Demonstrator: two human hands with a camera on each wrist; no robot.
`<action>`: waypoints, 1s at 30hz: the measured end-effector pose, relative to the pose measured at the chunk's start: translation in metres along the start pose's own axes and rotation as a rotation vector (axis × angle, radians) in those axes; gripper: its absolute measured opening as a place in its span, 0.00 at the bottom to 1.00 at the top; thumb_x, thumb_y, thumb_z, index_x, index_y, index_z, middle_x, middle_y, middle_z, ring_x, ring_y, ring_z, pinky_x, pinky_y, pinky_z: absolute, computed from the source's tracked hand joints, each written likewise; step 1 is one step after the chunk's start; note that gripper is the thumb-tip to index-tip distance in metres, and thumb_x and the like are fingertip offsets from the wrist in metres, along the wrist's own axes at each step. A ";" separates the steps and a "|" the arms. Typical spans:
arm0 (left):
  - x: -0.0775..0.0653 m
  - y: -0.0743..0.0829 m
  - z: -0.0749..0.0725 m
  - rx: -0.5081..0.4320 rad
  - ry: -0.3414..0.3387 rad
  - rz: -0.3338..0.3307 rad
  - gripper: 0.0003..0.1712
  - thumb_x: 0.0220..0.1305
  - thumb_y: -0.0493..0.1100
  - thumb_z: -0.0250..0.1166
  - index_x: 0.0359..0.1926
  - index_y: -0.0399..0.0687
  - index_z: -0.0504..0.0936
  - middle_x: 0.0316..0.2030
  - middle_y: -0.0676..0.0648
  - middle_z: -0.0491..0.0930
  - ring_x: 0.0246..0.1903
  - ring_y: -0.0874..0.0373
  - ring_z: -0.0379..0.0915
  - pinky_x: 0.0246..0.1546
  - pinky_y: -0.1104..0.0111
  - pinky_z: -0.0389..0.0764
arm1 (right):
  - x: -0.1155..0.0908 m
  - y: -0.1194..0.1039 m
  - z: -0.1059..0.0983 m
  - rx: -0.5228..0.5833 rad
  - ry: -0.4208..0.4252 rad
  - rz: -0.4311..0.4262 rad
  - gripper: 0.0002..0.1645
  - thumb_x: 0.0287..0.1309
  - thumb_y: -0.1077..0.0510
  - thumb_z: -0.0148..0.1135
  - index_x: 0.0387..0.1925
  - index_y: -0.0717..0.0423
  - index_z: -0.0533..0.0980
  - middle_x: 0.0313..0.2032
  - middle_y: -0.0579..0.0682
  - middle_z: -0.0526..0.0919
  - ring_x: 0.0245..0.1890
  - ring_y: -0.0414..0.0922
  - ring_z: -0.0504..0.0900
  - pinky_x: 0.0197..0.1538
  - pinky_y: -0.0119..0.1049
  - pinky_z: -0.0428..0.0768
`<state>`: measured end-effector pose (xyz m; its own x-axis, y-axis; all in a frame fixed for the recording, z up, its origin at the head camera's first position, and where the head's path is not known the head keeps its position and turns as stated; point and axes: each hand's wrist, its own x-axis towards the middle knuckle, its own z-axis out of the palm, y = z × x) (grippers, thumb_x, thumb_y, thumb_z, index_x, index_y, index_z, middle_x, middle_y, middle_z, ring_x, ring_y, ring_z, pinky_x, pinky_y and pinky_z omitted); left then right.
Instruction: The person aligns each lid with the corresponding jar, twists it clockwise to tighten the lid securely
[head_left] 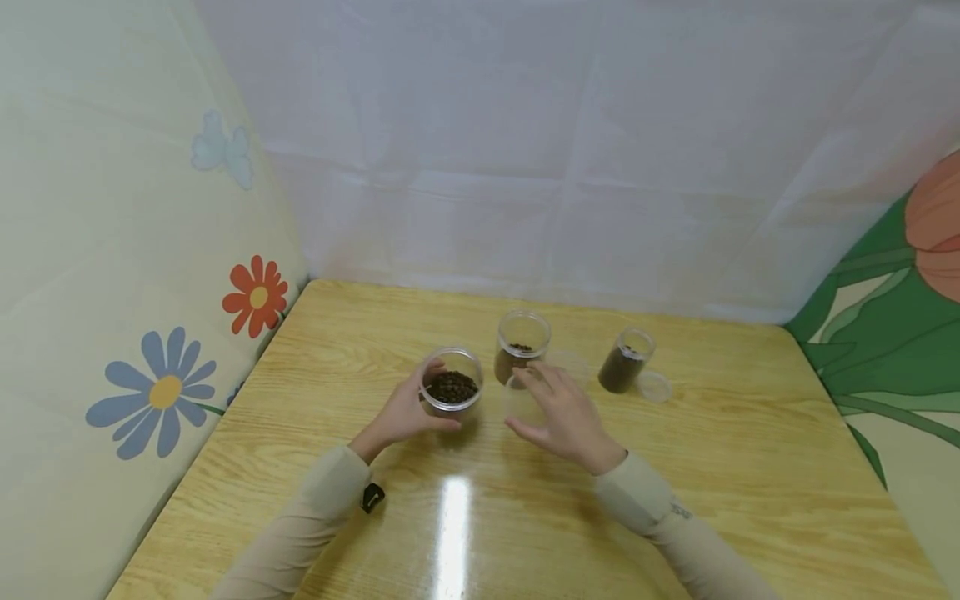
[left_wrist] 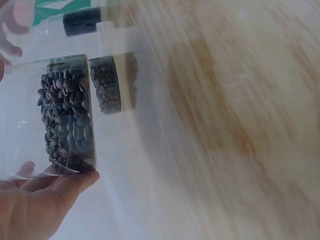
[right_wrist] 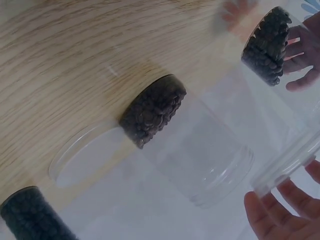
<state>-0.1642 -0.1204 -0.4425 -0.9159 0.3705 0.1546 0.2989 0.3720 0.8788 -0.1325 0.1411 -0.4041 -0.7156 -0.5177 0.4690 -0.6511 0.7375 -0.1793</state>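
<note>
Left hand point(head_left: 407, 412) curled round a jar point(head_left: 452, 388) of dark beans, right hand point(head_left: 564, 417) — fingers partly spread — gripping a clear lid point(right_wrist: 286, 166)

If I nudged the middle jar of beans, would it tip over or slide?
The middle jar would probably slide rather than tip under a gentle push, since its dark beans fill only the lower part. Its smooth, clear wall suggests it may be slippery. If knocked over, its round body could roll, and its uncovered mouth would likely let beans spill.

My jar point(left_wrist: 30, 120) is smooth, glossy and see-through; its beans point(left_wrist: 67, 112) carry a soft sheen; the table point(head_left: 750, 467) is shiny wood-grain, my sleeves point(head_left: 633, 496) matt cloth.
</note>
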 end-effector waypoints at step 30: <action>-0.005 0.037 0.019 -0.017 -0.162 0.060 0.57 0.35 0.38 0.78 0.64 0.31 0.53 0.57 0.30 0.65 0.56 0.40 0.63 0.53 0.49 0.67 | -0.025 0.030 -0.023 -0.020 0.183 0.010 0.44 0.57 0.29 0.40 0.54 0.62 0.70 0.47 0.65 0.73 0.45 0.61 0.72 0.45 0.55 0.73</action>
<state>-0.1438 -0.0925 -0.4193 -0.8410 0.5242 0.1339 0.3460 0.3309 0.8780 -0.1281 0.1862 -0.4012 -0.6627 -0.4245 0.6170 -0.6379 0.7515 -0.1681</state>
